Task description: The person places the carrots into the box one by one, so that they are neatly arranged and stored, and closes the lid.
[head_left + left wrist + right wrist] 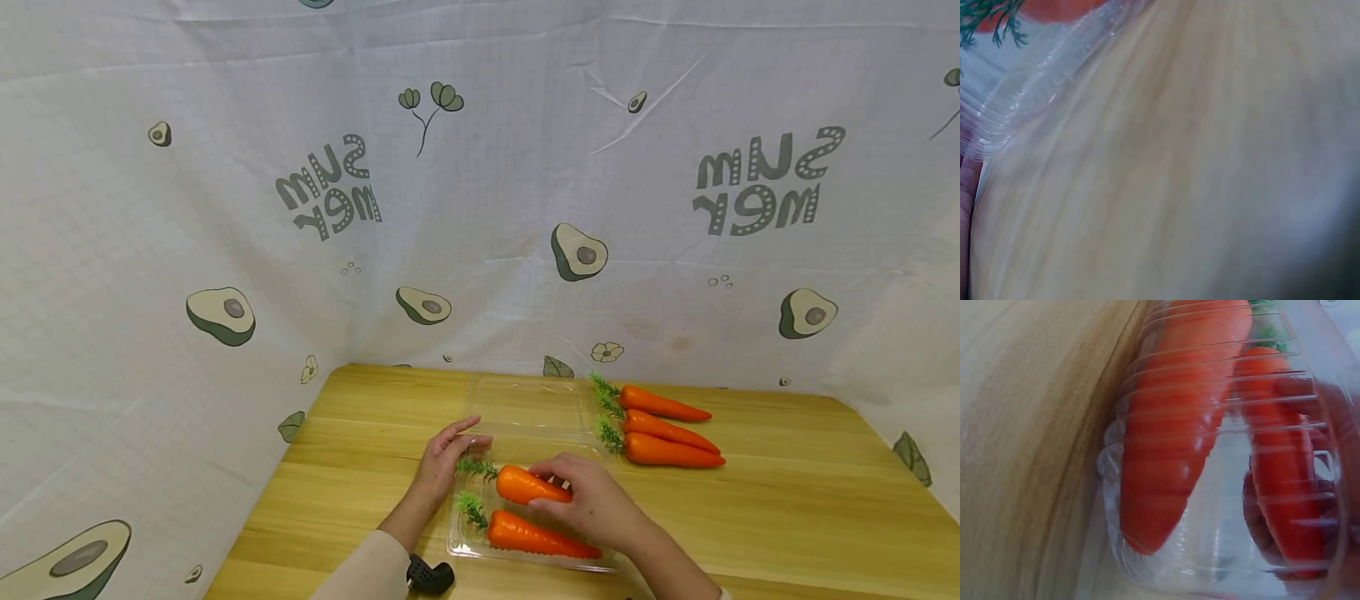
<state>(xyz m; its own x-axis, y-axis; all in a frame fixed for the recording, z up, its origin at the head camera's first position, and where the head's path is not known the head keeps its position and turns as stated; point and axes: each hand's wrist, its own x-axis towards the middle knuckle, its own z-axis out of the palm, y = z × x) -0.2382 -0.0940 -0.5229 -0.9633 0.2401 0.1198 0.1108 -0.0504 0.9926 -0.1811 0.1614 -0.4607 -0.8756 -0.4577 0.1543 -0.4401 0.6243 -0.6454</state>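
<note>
A clear plastic box point(471, 550) with ribbed walls lies on the table, its clear lid point(525, 404) folded back behind it. My right hand point(596, 500) reaches into the box and grips an orange carrot point(517, 485) with a green leafy top, thumb on the near side and fingers on the far side. Nearer to me in the box lies a second carrot point(536, 536), seen through the ribbed wall in the right wrist view. At the box's left wall, my left hand point(441, 460) has its fingers extended, close to the held carrot's leaves; only a finger edge point(965, 206) shows in the left wrist view.
Three more carrots lie side by side on the wooden table, right of the lid; the middle one point(667, 428) is partly overlapped. A black object point(431, 577) is by the left sleeve. A white cloth point(510, 208) with avocado prints hangs around the table.
</note>
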